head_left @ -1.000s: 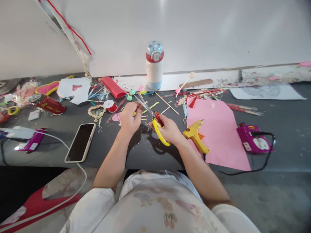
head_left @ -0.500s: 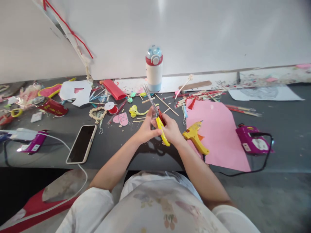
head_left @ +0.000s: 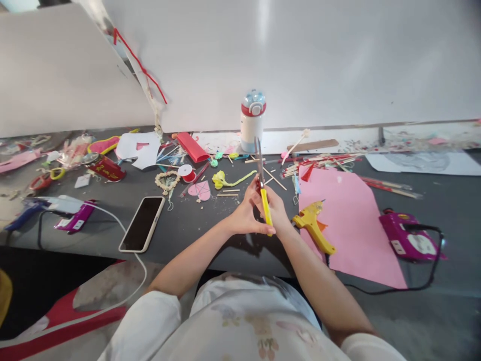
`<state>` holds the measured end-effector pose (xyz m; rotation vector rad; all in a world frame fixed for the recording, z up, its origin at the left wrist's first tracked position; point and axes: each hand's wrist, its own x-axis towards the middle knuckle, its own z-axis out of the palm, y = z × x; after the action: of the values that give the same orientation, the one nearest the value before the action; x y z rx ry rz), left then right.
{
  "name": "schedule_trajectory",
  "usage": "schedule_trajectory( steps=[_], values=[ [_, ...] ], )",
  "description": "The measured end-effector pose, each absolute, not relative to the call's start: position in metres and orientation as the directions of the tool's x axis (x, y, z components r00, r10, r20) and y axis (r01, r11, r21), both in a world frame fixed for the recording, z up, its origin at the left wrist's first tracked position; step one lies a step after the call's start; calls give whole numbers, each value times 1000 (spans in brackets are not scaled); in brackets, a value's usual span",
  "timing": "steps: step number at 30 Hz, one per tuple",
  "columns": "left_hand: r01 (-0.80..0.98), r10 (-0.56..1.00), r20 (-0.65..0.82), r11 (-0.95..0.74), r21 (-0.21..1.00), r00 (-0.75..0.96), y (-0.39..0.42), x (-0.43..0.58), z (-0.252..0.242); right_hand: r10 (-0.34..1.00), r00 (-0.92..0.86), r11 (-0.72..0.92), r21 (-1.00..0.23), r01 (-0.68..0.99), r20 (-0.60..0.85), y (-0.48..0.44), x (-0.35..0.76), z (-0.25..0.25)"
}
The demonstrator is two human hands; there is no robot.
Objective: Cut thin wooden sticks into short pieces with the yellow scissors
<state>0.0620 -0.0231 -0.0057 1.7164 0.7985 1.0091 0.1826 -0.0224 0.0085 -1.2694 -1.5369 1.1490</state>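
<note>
A pair of scissors with metal blades and yellow and red handles is held in front of me, its blades pointing away toward the white bottle. My left hand is closed around the handle side, its thumb along the lower end of the yellow loop. My right hand grips the handles from the right, its fingers partly hidden behind them. Just beyond my left hand lies a yellow braided piece with a flower shape. A yellow glue gun rests right of my right hand on pink paper.
Left of my hands are a phone, a red thread spool, a pink paper heart and a red can. Thin sticks lie at the back right. A purple power strip with a black cord stands far right.
The scissors have turned from pointing up and left to pointing nearly straight away from me, still in both hands. The whole view has shifted, so the table's things appear further right and slightly lower.
</note>
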Motion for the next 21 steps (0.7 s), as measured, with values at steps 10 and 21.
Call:
schedule_trajectory(
  steps=[10,21],
  values=[
    [78,882,299,-349,934,365,-24,64,-21,986,-163,78,-972,222,41,-22,178,1],
    [75,895,294,-336,939,335,-21,63,-25,982,-171,124,-954,271,79,-17,176,-7]
  ],
)
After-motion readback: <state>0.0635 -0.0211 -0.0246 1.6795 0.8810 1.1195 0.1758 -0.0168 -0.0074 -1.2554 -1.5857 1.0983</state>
